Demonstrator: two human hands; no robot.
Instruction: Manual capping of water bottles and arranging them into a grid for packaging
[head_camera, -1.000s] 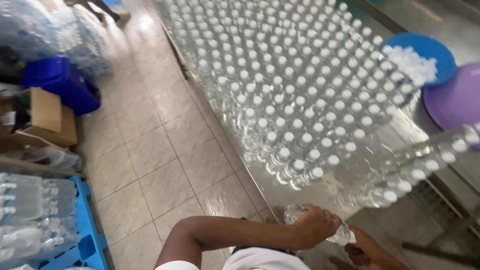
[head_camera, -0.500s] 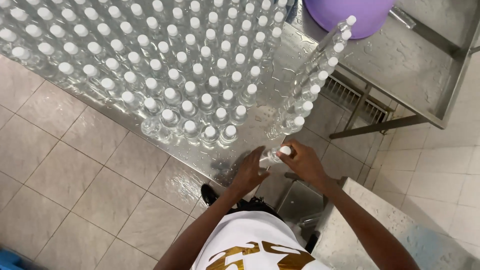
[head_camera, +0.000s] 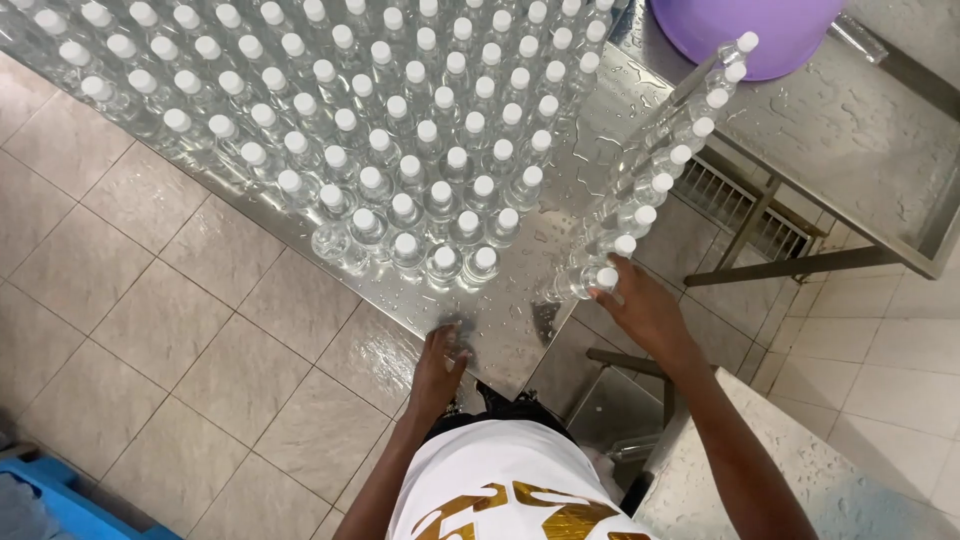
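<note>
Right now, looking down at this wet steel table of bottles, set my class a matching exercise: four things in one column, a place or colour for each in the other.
Things:
1. left hand
2. right hand
3. basin
4. floor tiles

Places or colours:
A. purple, at the table's far end
B. beige, left of the table
C. flat on the table's near edge
D. at the nearest bottle of the single row

Pairs: 1-C, 2-D, 3-A, 4-B

A wet bare strip of tabletop (head_camera: 560, 180) runs between the massed bottles (head_camera: 400, 150) and the single bottle row (head_camera: 655, 180).
</note>
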